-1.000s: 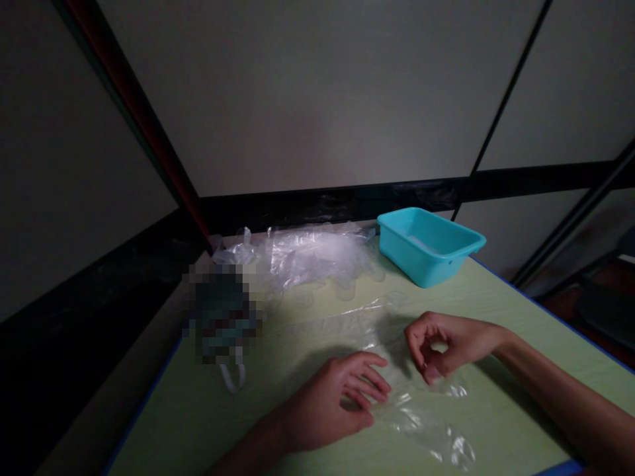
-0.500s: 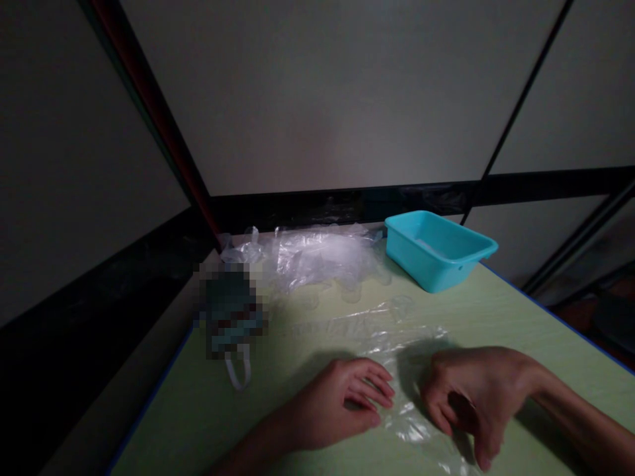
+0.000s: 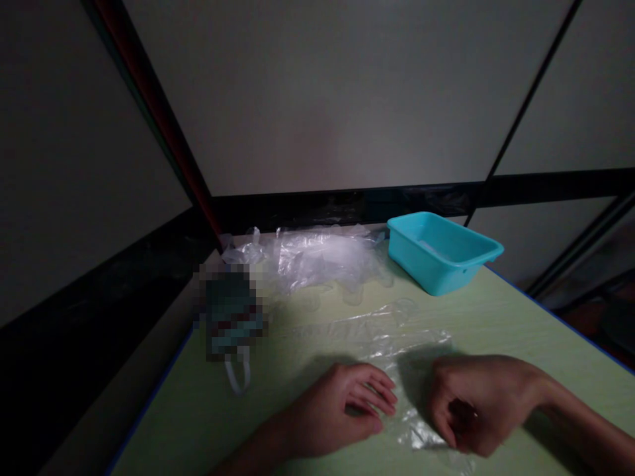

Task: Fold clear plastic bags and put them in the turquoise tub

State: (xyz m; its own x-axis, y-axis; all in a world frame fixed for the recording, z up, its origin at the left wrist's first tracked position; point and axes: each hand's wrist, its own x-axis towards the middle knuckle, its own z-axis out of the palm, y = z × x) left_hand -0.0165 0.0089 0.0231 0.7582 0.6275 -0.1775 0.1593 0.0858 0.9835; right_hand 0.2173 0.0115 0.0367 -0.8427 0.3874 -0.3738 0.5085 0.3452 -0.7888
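Observation:
A thin, clear plastic sheet or bag (image 3: 381, 344) lies crumpled on the pale green table, its edges hard to make out. My left hand (image 3: 347, 410) rests at its near left side, fingers loosely curved and apart, nothing visible between them. Over the right side of the plastic is my right hand (image 3: 481, 403), with thumb and fingertips brought together in a pinch near the plastic's near edge. What those fingertips hold is hidden or too small to tell.
A pile of clear plastic (image 3: 322, 258) lies along the back of the table (image 3: 536, 344). A turquoise basin (image 3: 441, 264) stands at the back right. At the left is a blurred-out item (image 3: 232, 314) with a white loop (image 3: 239, 377). Cabinet panels rise behind.
My right thumb has closed toward the fingers, from apart to a pinch, and the plastic's near edge has shifted. My left hand has hardly moved.

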